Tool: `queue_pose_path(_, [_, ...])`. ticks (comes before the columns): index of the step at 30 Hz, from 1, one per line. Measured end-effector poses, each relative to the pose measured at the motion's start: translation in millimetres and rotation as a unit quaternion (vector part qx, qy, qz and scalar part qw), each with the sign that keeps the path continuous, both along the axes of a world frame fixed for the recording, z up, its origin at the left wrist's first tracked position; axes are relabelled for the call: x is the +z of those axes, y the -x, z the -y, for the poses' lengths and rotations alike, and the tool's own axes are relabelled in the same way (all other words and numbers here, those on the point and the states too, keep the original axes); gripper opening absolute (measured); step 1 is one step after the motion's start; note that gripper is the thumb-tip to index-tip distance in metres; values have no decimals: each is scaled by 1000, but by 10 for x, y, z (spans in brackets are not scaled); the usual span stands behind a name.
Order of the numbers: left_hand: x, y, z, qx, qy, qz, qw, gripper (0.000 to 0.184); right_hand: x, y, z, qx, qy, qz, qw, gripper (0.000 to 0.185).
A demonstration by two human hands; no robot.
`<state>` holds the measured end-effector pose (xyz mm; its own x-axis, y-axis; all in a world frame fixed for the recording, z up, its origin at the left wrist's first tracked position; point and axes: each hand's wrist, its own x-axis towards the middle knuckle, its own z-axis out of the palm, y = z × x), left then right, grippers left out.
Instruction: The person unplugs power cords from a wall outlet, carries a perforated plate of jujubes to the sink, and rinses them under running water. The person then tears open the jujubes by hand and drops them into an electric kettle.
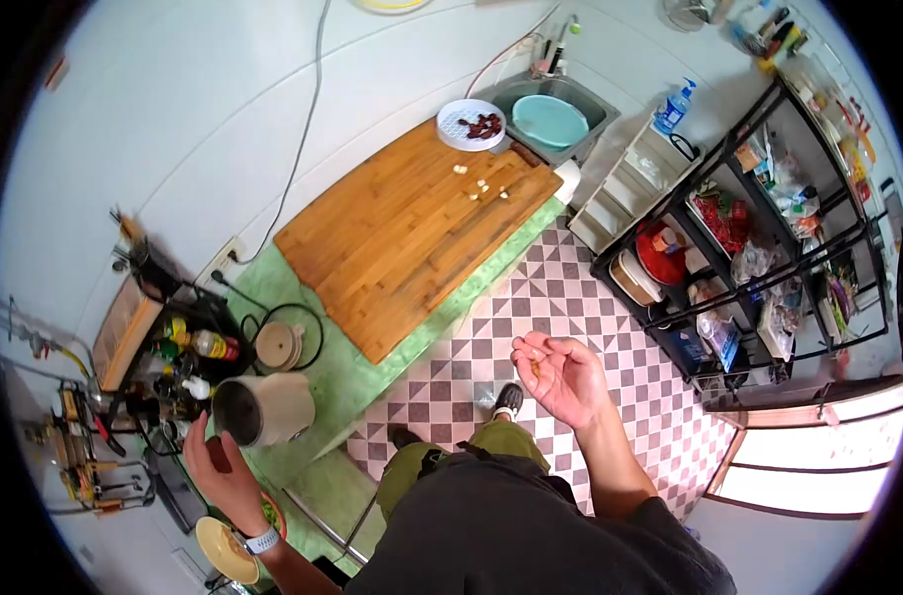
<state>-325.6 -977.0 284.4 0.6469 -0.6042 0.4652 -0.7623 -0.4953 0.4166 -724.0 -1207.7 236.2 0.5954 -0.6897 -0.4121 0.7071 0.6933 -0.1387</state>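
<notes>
My right hand [563, 382] is palm up over the floor, its fingers slightly curled around a few small yellowish bits [535, 369] too small to name. My left hand [224, 481], with a watch on its wrist, is raised beside a cream-coloured pot-like appliance [291, 407] with a dark opening. Its fingers and thumb are apart, with a dark patch between them that I cannot make out. On the wooden board [392, 238] lie several pale pieces like garlic cloves [482, 185]. Dark red dried pieces [484, 126] rest on a white plate [451, 138] at the board's far end.
A teal basin [550, 121] sits in the sink [604, 111]. Bottles [214, 344], a coiled black cable [313, 309] and round beige lids [277, 345] are at the left. A yellow bowl [224, 550] is below my left hand. Loaded black shelves [744, 288] stand at the right.
</notes>
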Motion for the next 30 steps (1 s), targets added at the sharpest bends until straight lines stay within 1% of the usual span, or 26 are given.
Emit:
queue_pose_path(1, [19,161,99,16,-3,3,1000,32,-18,169,105,-5,0,7,1000,31])
queue_pose_path(3, [-11,405,327,-7,20,24,999,32,-58,522,341,-27,-12,-34,999,38])
queue_pose_path(4, [-7,546,475,-25,44,39,998,31,-107,735,467,-32,-12,-27,999,38])
queue_pose_path(5, [0,715,590,-30,35,7,999,31,-200,952,588,-34,-1,5,999,40])
queue_pose_path(6, [28,894,756,-50,23,38,998,30,-310,1145,668,-43,8,37,998,42])
queue_pose_path(7, [50,1052,908,-57,12,27,998,30,-422,1326,764,-33,43,-11,998,42])
queue_pose_path(9, [-27,1332,1288,-108,4,6,994,30,-1152,1742,925,-55,-30,-88,994,37])
queue_pose_path(10, [-79,1411,1453,-138,-2,1,990,29,-1109,1838,985,-69,-78,-174,979,35])
queue_pose_path(11, [-129,1550,1639,-162,5,-32,986,29,-1144,1997,1032,-91,-82,-182,976,34])
queue_pose_path(12, [-197,1686,1782,-172,14,-65,983,29,-958,2122,1071,-117,-86,-175,974,34])
queue_pose_path(14, [-275,1857,2080,-201,15,42,979,23,-992,2321,1069,-151,-18,-97,984,31])
queue_pose_path(15, [-298,1928,2177,-210,-33,2,977,31,-1043,2440,1058,-171,-14,-100,980,31])
queue_pose_path(16, [-354,1946,2338,-261,-21,-46,964,29,-1198,2498,1012,-181,-67,-178,965,29])
queue_pose_path(17, [-385,2028,2506,-275,-44,-83,957,30,-1335,2636,1008,-189,-126,-250,941,27])
queue_pose_path(18, [-420,2111,2695,-290,-69,-118,947,32,-1482,2831,996,-207,-130,-249,937,27])
queue_pose_path(19, [-362,2304,2929,-214,-203,-148,944,31,-1609,3155,946,-232,-119,-219,940,26])
queue_pose_path(20, [-586,2285,3124,-383,-49,16,922,32,-1766,3369,832,-257,-105,-197,940,25])
queue_pose_path(22, [-1023,2324,3516,-410,-75,-154,896,28,-1883,3728,555,-326,-54,-191,925,24])
queue_pose_path(23, [-1188,2433,3723,-425,-75,-156,889,28,-1820,3870,401,-389,-136,-196,890,23])
queue_pose_path(24, [-1291,2691,3954,-425,-125,-139,886,26,-1763,4013,228,-443,-176,-241,846,22])
queue_pose_path(25, [-1361,2919,4142,-422,-175,-120,881,25,-1781,4204,7,-485,-192,-234,820,22])
queue_pose_path(26, [-1391,3141,4281,-435,-169,-118,876,25,-1992,4453,-269,-533,-167,-236,795,21])
queue_pose_path(27, [-1393,3335,4402,-464,-185,-156,852,25,-2048,4650,-529,-571,-181,-240,764,18])
queue_pose_path(28, [-1405,3533,4551,-491,-202,-192,826,25,-2145,4851,-717,-605,-245,-271,708,15])
queue_pose_path(29, [-1467,3718,4681,-504,-196,-184,821,25,-2340,5115,-1014,-630,-228,-273,690,15])
queue_pose_path(30, [-1599,3813,4754,-533,-189,-160,809,24,-2380,5320,-1113,-690,-270,-271,614,15])
